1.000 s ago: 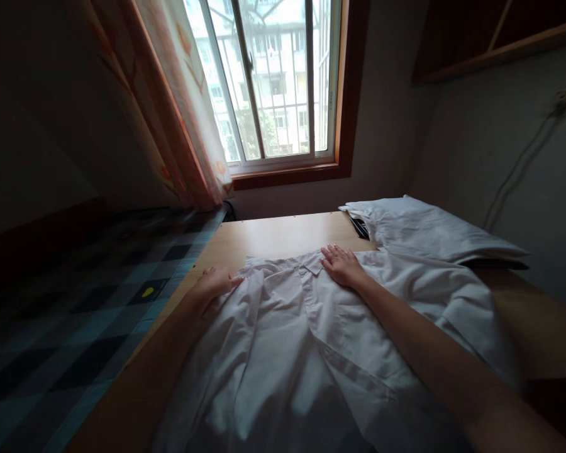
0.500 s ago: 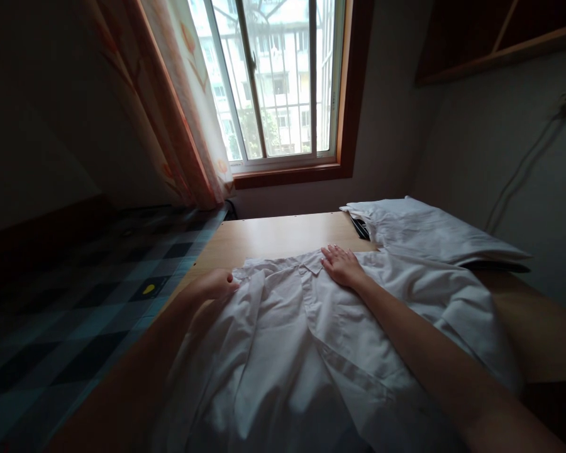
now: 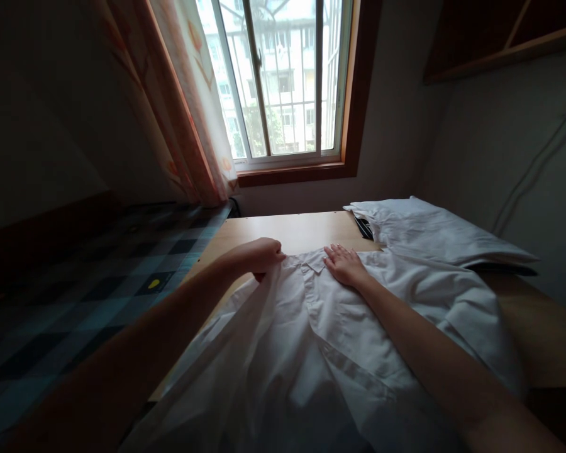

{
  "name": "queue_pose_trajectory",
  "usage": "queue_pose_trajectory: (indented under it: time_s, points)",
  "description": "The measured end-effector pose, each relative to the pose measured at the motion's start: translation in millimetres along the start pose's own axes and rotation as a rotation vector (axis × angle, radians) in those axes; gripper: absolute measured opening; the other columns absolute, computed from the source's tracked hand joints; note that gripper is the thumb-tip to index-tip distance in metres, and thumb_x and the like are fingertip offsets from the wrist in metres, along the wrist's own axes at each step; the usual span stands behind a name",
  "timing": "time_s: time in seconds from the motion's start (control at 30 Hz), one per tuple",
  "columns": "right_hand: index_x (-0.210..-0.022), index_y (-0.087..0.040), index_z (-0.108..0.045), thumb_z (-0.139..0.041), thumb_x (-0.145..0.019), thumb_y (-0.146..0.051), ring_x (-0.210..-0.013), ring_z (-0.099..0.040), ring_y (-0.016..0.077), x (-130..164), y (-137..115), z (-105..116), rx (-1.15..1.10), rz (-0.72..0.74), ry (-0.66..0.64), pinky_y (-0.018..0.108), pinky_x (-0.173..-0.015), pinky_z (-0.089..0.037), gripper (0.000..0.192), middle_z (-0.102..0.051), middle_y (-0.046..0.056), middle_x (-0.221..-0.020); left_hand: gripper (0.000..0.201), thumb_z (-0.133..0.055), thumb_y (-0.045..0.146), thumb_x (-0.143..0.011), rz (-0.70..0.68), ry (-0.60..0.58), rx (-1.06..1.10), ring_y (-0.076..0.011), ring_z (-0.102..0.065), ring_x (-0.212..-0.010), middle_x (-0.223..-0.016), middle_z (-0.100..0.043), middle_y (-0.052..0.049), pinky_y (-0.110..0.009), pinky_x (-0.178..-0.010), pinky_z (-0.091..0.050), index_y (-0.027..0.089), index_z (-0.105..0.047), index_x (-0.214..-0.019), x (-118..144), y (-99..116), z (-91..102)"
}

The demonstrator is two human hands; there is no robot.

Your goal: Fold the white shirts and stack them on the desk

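Fabric of a white collared shirt (image 3: 292, 371) spreads over the lower middle of the head view, lying on a light wood tabletop (image 3: 287, 228) with its small pointed collar (image 3: 314, 261) near the centre. The person's left hand (image 3: 263, 253), left of centre, is curled with the thumb and fingers pinching the shirt's upper edge; from that hold the cloth falls in long slanting folds toward the bottom of the frame. The right hand (image 3: 345, 265), just right of centre, lies palm down on the shirt beside the collar, fingers extended and slightly spread, gripping nothing. A button placket (image 3: 311, 302) runs down from the collar between the two forearms.

At right, a folded white garment (image 3: 434, 229) rests on the tabletop, a black-and-white striped piece (image 3: 364, 226) showing at its left end. Checked bedding (image 3: 94, 277) fills the lower left, a yellow patch (image 3: 153, 284) on it. A floral curtain (image 3: 170, 107) hangs at upper left beside a bright window (image 3: 295, 82); a thin cable (image 3: 528, 170) runs down the wall at upper right.
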State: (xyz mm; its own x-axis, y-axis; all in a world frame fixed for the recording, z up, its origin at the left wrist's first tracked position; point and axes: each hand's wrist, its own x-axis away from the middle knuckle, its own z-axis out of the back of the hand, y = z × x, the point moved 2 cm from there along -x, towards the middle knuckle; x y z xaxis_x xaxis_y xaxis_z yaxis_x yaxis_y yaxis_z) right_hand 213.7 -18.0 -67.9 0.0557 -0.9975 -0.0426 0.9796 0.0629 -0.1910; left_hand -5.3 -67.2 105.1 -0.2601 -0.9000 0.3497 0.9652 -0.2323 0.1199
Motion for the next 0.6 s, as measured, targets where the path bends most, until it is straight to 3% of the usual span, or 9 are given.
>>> queue_pose_trajectory:
  time_s: [0.07, 0.17, 0.27, 0.37, 0.47, 0.6]
  points:
    - [-0.156, -0.023, -0.029, -0.023, -0.103, -0.045, -0.150, -0.019, 0.0224, 0, 0, 0, 0.002, 0.001, 0.001, 0.049, -0.121, -0.012, 0.057, -0.024, 0.005, -0.163, 0.034, -0.041, 0.029, -0.097, -0.069, 0.072, -0.050, -0.0170, -0.065, -0.054, -0.083, -0.068, -0.013, -0.027, -0.053, -0.053, 0.006, -0.066, -0.096, -7, 26, -14.0]
    - [-0.156, -0.023, -0.029, -0.023, -0.103, -0.044, -0.150, -0.020, 0.0225, 0, 1, -2, 0.008, 0.012, 0.016, 0.049, -0.121, -0.012, 0.057, -0.024, 0.005, -0.163, 0.024, -0.047, 0.017, -0.093, -0.240, 0.322, -0.149, -0.0195, -0.070, -0.083, -0.106, -0.067, -0.017, -0.027, -0.076, -0.055, 0.008, -0.068, -0.101, -24, 54, -45.2]
    - [-0.156, -0.023, -0.029, -0.023, -0.104, -0.042, -0.150, -0.020, 0.0225, 1, 1, -2, 0.009, 0.028, 0.026, 0.049, -0.121, -0.012, 0.056, -0.024, 0.005, -0.163, 0.028, -0.045, 0.013, -0.093, -0.360, 0.411, -0.174, -0.0244, -0.065, -0.104, -0.120, -0.062, -0.019, -0.033, -0.089, -0.053, 0.009, -0.066, -0.112, -46, 65, -83.4]
    - [-0.156, -0.023, -0.030, -0.023, -0.104, -0.041, -0.150, -0.021, 0.0225, 0, 1, -2, -0.003, 0.031, 0.038, 0.049, -0.121, -0.012, 0.056, -0.025, 0.006, -0.162, 0.032, -0.044, 0.014, -0.093, -0.370, 0.453, -0.175, -0.0305, -0.059, -0.115, -0.126, -0.059, -0.024, -0.043, -0.098, -0.048, 0.007, -0.064, -0.118, -62, 64, -113.5]
    - [-0.155, -0.023, -0.031, -0.024, -0.103, -0.044, -0.149, -0.022, 0.0231, -1, 2, -2, -0.020, 0.026, 0.038, 0.050, -0.121, -0.012, 0.056, -0.026, 0.006, -0.162, 0.036, -0.043, 0.014, -0.093, -0.337, 0.500, -0.159, -0.0333, -0.058, -0.115, -0.128, -0.058, -0.026, -0.046, -0.097, -0.047, 0.006, -0.061, -0.124, -63, 61, -127.1]
    - [-0.155, -0.023, -0.032, -0.025, -0.103, -0.044, -0.149, -0.022, 0.0232, -2, 2, -2, -0.035, 0.023, 0.041, 0.050, -0.121, -0.012, 0.056, -0.027, 0.007, -0.162, 0.032, -0.046, 0.023, -0.096, -0.372, 0.431, -0.200, -0.0313, -0.062, -0.105, -0.110, -0.068, -0.022, -0.041, -0.094, -0.048, 0.007, -0.069, -0.111, -45, 58, -118.9]
